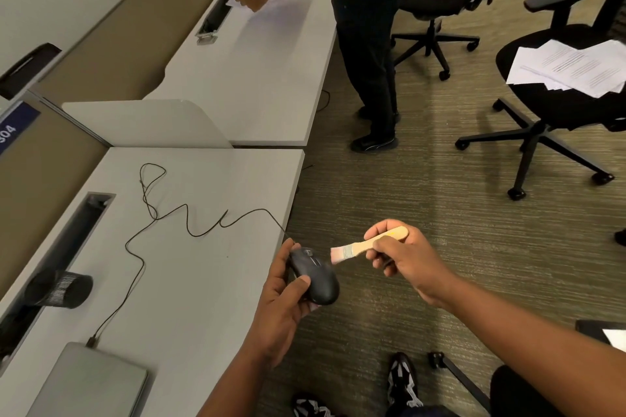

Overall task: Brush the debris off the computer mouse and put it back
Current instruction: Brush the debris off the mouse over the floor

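— Where's the mouse (315, 276)?

— Off the desk (210, 267) edge, cradled in the left hand (284, 298), thumb over its side. Light, smooth shell, I'd guess — best held by the flanks.

— And the right hand (403, 256)?

— Pinching one wooden brush (369, 245), soft bristles beside the mouse. One mouse, one cord (189, 227).

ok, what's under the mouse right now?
The left hand grips the mouse from below, held off the desk edge over carpet. The mouse's underside is hidden. The brush bristles touch its top.
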